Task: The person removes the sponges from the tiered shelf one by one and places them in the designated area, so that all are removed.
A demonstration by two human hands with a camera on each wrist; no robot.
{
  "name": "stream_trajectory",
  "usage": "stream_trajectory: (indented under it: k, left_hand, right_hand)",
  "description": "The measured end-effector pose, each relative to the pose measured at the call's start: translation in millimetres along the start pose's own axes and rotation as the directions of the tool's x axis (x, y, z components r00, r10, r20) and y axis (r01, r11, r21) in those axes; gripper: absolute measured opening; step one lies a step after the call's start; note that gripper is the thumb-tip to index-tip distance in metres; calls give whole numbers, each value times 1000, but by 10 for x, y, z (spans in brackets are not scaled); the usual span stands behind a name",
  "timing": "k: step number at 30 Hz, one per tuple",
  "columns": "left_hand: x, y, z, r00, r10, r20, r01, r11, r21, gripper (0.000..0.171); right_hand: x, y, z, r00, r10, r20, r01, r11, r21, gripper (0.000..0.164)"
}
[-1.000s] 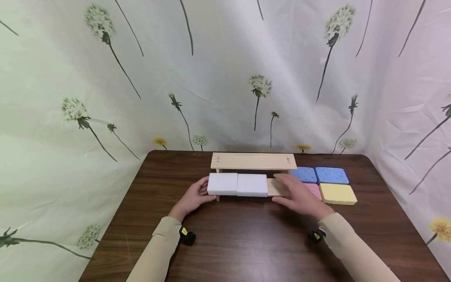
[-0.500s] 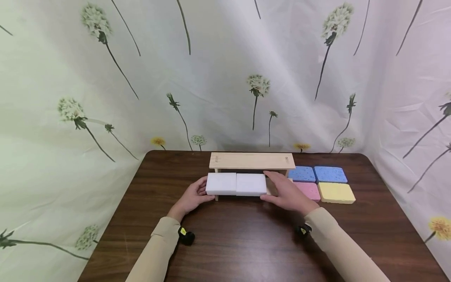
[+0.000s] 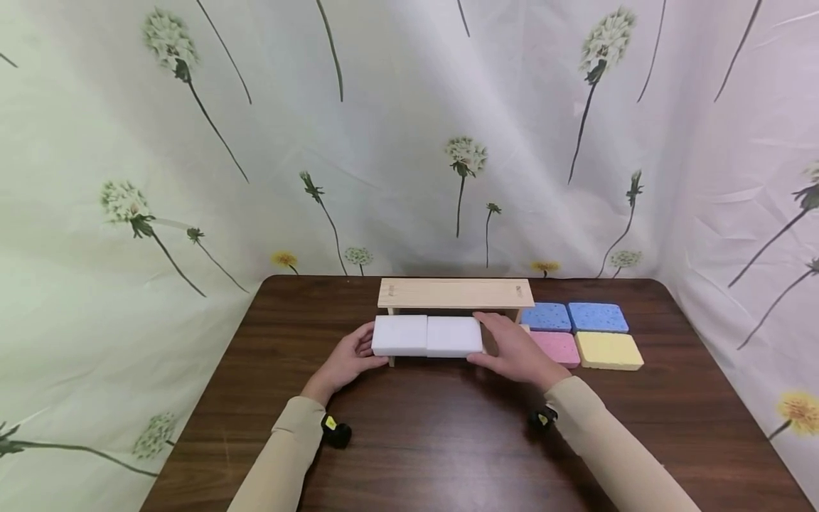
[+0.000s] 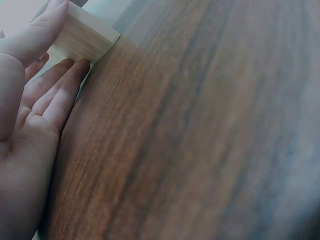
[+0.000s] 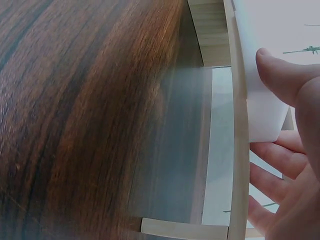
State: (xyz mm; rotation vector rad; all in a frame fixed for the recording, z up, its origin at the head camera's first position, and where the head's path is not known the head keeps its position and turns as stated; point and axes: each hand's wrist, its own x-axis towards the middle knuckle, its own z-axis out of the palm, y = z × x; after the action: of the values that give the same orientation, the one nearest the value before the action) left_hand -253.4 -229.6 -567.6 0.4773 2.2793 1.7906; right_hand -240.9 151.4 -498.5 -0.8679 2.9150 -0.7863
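Two white sponges, the left one [image 3: 399, 336] and the right one [image 3: 453, 336], lie end to end on a low wooden stand [image 5: 240, 165]. My left hand [image 3: 345, 360] holds the outer end of the left sponge, thumb in front. In the left wrist view its lower fingers lie against the stand's wooden end [image 4: 82, 42]. Around the right end of the right sponge, my right hand [image 3: 515, 353] has its thumb in front and index finger behind. Its other fingers reach the board's edge in the right wrist view. The sponges hide most of the stand's top from above.
A second, higher wooden stand [image 3: 456, 292] is right behind the first. To the right lie two blue sponges [image 3: 598, 317], a pink sponge [image 3: 555, 348] and a yellow sponge [image 3: 609, 350], flat on the dark wooden table [image 3: 435, 441]. A flowered cloth [image 3: 397, 142] hangs behind the table.
My right hand has moved left along the stand, from beyond the right sponge's end to gripping that end. My left hand stays at the left sponge. The view has shifted slightly.
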Motion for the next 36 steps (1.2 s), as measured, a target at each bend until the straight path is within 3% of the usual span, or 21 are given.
stream_trajectory:
  k: [12,23,36]
  left_hand:
    - [34,41,5,1000,8,2,-8,1000,6,83]
    - [29,37,5,1000,19,-3,-18,1000,7,83]
    - [-5,18,7,1000,-1,-3,1,1000,9,83]
  right_hand:
    - [-25,44,-29,999,12,-35,-10,999,43,85]
    - [-103,117,-41,996,-39,-80,41,999,29,82]
    - [-300,186,-91,997,-15,-80,19,999,51,83]
